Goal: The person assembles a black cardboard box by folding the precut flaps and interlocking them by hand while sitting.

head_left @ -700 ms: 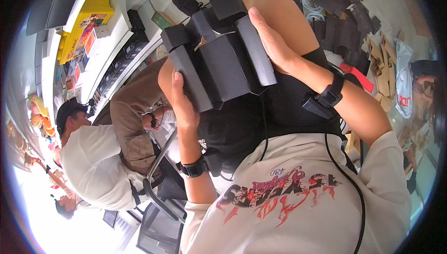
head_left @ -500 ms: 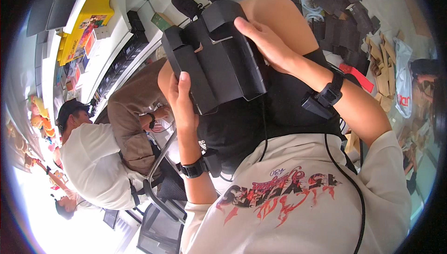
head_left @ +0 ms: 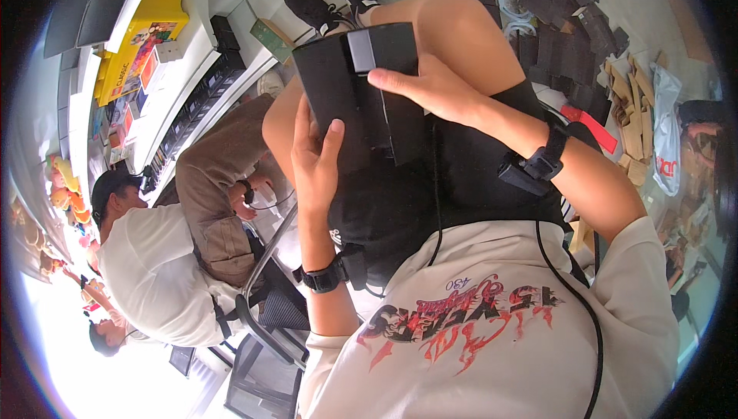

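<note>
Over my lap is a black folded cardboard box [head_left: 327, 73] with creased panels. Its near end narrows, and a lighter grey flap [head_left: 361, 51] catches the light near the far edge. My left hand [head_left: 317, 154] grips the left side, thumb on top and fingers partly hidden behind the cardboard. At the right side my right hand [head_left: 438, 90] is closed on it, the thumb stretched across the top just below the grey flap. The right hand's other fingers are hidden.
Close by on the left sits a person in a white shirt [head_left: 157, 273] on a metal-framed chair [head_left: 257, 319]. Shelves with a yellow box [head_left: 142, 46] stand beyond. Flattened black cardboard pieces [head_left: 553, 42], brown cardboard [head_left: 634, 108] and a white plastic bag [head_left: 665, 127] lie at the right.
The cardboard's side panels have folded inward, so it looks narrower and flatter. My left hand has shifted slightly right, and my right thumb has moved left and down over the panel.
</note>
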Demonstrator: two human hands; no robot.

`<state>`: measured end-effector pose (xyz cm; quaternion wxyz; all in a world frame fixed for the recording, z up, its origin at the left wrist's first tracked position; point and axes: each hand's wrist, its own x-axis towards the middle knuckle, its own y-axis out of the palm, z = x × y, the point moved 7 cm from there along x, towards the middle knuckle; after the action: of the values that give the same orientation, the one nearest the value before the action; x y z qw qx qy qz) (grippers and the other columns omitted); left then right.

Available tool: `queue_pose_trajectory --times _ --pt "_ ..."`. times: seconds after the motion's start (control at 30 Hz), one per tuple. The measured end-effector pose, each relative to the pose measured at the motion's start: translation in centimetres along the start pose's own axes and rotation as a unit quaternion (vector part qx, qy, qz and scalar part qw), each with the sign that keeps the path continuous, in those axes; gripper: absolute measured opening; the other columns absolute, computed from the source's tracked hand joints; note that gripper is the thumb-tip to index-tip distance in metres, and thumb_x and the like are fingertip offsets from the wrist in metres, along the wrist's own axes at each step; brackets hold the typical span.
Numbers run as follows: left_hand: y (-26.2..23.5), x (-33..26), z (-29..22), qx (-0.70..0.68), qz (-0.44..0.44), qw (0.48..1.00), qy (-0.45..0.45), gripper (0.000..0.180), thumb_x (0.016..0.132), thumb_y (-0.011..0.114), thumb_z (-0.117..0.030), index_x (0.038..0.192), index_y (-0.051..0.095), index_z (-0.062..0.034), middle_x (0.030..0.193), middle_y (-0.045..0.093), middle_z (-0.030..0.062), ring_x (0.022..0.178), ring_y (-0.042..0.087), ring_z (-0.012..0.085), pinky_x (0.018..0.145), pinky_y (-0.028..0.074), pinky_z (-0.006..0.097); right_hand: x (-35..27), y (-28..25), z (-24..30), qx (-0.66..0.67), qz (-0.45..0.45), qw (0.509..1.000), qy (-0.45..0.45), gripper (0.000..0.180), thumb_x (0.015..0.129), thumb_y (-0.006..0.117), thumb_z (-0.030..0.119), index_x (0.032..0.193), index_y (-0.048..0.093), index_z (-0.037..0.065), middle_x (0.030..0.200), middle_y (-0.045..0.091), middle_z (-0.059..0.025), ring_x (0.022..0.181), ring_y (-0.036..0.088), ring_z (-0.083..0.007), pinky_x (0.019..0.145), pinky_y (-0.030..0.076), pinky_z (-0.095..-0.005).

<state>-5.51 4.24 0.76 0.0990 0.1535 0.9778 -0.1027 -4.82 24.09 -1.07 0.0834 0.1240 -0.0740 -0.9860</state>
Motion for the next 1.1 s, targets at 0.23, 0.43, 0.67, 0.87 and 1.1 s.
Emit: queue_pose_trajectory --times 0.23,0.43,0.67,0.87,1.1 --pt "-0.7 -0.1 0.5 -0.131 0.037 0.990 0.031 0.051 0.106 0.046 -0.014 0.153 0.034 0.0015 0.151 0.048 0.0160 0.137 0.048 0.0229 0.113 0.038 0.034 0.9 -0.7 -2.0 0.038 -0.072 0.997 -0.009 0.065 0.097 0.065 0.042 0.138 0.045 -0.004 0.126 0.060 -0.0126 0.116 0.056 -0.0170 0.100 0.045 -0.0317" --pt "1.9 -1.7 0.9 -0.014 0.085 0.996 -0.038 0.064 0.105 0.048 -0.035 0.153 0.031 0.0037 0.137 0.054 0.0158 0.121 0.055 0.0209 0.105 0.041 0.032 0.3 -0.6 -3.2 -0.025 -0.079 0.996 -0.021 0.057 0.101 0.057 0.032 0.137 0.042 -0.010 0.131 0.058 -0.0279 0.125 0.057 -0.0302 0.105 0.043 -0.0379" --pt "1.7 -2.4 3.1 0.016 0.063 0.997 -0.050 0.070 0.109 0.032 -0.046 0.152 0.028 0.0089 0.144 0.049 0.0224 0.135 0.046 0.0272 0.115 0.033 0.036 -0.1 0.0 -4.0 -0.041 -0.037 0.998 0.026 0.047 0.104 0.049 0.029 0.134 0.048 -0.007 0.127 0.061 -0.0289 0.122 0.059 -0.0350 0.104 0.043 -0.0400" --pt "0.4 -1.1 0.3 -0.156 -0.027 0.987 0.007 0.064 0.109 0.033 -0.045 0.152 0.029 0.0019 0.148 0.045 0.0153 0.135 0.045 0.0232 0.115 0.032 0.036 0.1 -1.3 -2.2 -0.081 -0.157 0.983 -0.041 0.049 0.103 0.053 0.029 0.130 0.048 -0.011 0.126 0.062 -0.0282 0.124 0.057 -0.0356 0.106 0.039 -0.0395" --pt "-0.8 -0.2 -1.5 0.141 -0.094 0.983 0.077 0.079 0.093 0.070 -0.013 0.152 0.022 0.0075 0.147 0.042 0.0224 0.136 0.043 0.0265 0.115 0.030 0.036 1.2 -2.2 -2.3 0.003 -0.141 0.990 -0.014 0.040 0.101 0.059 0.038 0.114 0.063 0.000 0.101 0.068 -0.0102 0.093 0.062 -0.0174 0.087 0.048 -0.0322"
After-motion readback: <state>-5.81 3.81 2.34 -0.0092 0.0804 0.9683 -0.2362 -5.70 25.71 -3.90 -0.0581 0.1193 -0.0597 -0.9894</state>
